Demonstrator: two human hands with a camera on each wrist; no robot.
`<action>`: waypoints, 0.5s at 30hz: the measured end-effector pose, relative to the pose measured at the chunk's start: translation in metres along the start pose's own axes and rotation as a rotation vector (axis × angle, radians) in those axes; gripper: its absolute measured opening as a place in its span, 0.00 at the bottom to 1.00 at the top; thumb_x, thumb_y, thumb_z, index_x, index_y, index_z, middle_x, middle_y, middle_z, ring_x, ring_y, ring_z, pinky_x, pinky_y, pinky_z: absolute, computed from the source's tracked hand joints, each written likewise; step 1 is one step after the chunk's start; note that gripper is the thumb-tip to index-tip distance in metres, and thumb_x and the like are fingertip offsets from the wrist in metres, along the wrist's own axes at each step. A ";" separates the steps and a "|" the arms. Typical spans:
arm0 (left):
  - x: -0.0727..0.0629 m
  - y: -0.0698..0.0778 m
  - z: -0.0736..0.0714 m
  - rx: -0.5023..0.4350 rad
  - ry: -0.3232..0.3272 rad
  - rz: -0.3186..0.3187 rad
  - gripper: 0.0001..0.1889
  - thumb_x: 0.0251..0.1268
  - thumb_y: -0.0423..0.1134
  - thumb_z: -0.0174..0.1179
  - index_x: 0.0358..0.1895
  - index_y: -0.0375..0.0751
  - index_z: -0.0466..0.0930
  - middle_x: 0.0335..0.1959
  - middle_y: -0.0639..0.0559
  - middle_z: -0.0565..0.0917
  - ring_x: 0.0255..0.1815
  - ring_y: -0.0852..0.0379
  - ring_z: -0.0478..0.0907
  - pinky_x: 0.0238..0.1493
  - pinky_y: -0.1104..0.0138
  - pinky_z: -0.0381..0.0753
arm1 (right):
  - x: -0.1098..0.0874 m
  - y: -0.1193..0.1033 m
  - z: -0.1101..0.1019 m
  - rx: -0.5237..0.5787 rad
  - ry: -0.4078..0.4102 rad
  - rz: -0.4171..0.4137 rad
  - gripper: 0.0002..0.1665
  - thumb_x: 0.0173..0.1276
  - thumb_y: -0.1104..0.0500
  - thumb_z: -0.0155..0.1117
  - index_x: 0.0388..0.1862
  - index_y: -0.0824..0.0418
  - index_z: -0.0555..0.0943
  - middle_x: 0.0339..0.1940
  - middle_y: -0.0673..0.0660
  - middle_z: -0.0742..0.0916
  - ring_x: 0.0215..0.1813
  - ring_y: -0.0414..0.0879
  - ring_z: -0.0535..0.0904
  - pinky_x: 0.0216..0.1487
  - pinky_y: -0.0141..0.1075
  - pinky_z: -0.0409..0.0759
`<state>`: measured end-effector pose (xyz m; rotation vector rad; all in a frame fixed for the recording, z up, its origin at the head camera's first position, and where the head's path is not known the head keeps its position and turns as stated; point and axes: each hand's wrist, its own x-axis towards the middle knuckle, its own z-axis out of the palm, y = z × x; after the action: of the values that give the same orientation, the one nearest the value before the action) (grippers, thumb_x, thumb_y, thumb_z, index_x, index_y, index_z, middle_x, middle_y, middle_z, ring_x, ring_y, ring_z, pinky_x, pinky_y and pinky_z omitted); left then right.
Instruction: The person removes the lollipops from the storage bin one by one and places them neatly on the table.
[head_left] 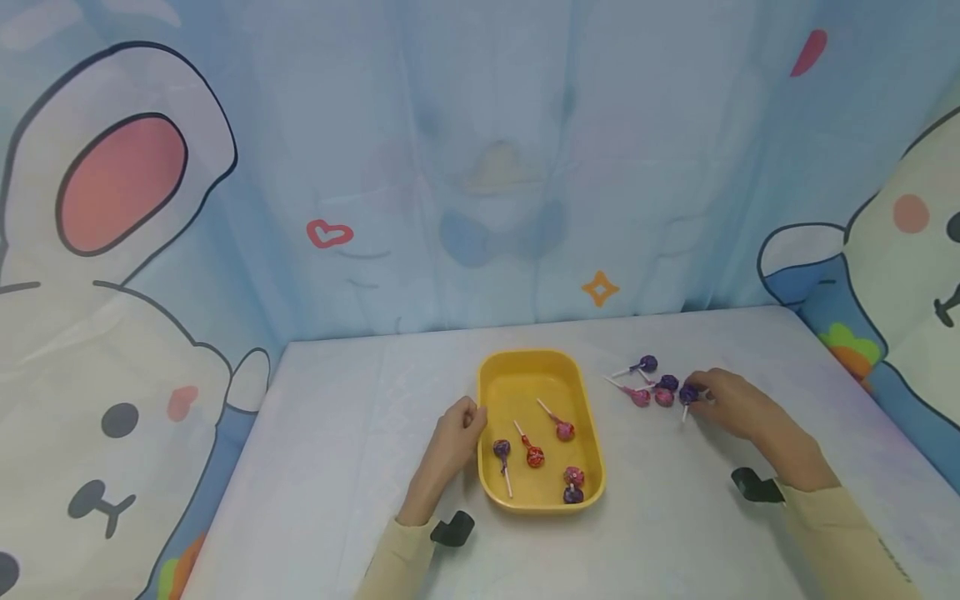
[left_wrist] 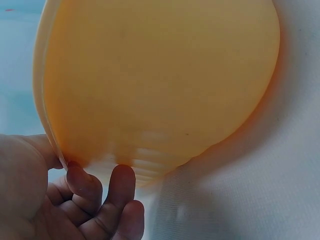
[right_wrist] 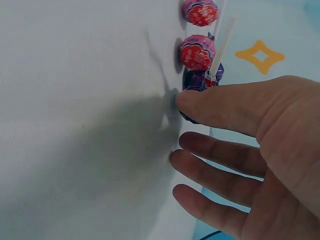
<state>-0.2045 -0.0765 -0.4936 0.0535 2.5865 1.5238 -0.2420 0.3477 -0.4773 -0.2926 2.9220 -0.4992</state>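
My left hand (head_left: 453, 432) holds the left rim of a yellow plastic tray (head_left: 517, 379). In the left wrist view the thumb and fingers pinch that rim (left_wrist: 41, 95) from both sides. Several wrapped lollipops lie inside, among them a purple one (head_left: 502, 450), a red one (head_left: 535, 456) and a pink one (head_left: 564, 430). To the right of the tray, my right hand (head_left: 738, 410) pinches a purple lollipop (head_left: 687, 393), whose white stick points down toward the front in the head view. In the right wrist view the thumb partly hides its head; the other fingers are spread apart.
Left of the right hand lies a loose group of lollipops, with a purple one (head_left: 648, 363) at the back and a pink one (head_left: 641, 397) in front. A white cloth (head_left: 360, 433) covers the table. Behind it hangs a blue cartoon curtain (head_left: 480, 167).
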 end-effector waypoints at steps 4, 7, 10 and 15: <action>0.000 0.001 0.000 0.002 0.001 0.006 0.12 0.78 0.46 0.50 0.34 0.45 0.68 0.23 0.56 0.67 0.24 0.59 0.66 0.23 0.69 0.65 | 0.001 0.003 0.001 -0.036 0.001 -0.004 0.24 0.65 0.65 0.67 0.56 0.77 0.76 0.50 0.74 0.81 0.51 0.68 0.78 0.54 0.62 0.77; -0.001 0.001 0.000 0.003 0.003 0.003 0.12 0.78 0.46 0.50 0.34 0.45 0.68 0.23 0.56 0.67 0.24 0.59 0.66 0.23 0.69 0.65 | 0.002 0.004 0.002 -0.053 0.004 -0.006 0.24 0.64 0.65 0.67 0.56 0.77 0.76 0.49 0.74 0.81 0.50 0.68 0.79 0.54 0.61 0.77; -0.001 0.001 0.000 0.005 0.003 -0.002 0.12 0.78 0.46 0.50 0.34 0.45 0.67 0.23 0.56 0.67 0.23 0.59 0.66 0.24 0.69 0.65 | 0.002 0.003 0.002 -0.061 0.002 0.002 0.24 0.64 0.64 0.67 0.56 0.77 0.76 0.49 0.75 0.81 0.51 0.68 0.78 0.55 0.62 0.77; 0.000 0.000 0.000 0.001 0.001 0.008 0.12 0.78 0.46 0.50 0.33 0.45 0.67 0.23 0.56 0.67 0.23 0.60 0.66 0.23 0.70 0.65 | 0.003 0.003 0.002 -0.060 -0.013 0.031 0.26 0.64 0.63 0.68 0.57 0.77 0.75 0.51 0.75 0.80 0.54 0.70 0.77 0.57 0.63 0.75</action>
<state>-0.2043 -0.0765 -0.4938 0.0633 2.5912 1.5255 -0.2449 0.3494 -0.4811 -0.2572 2.9284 -0.4036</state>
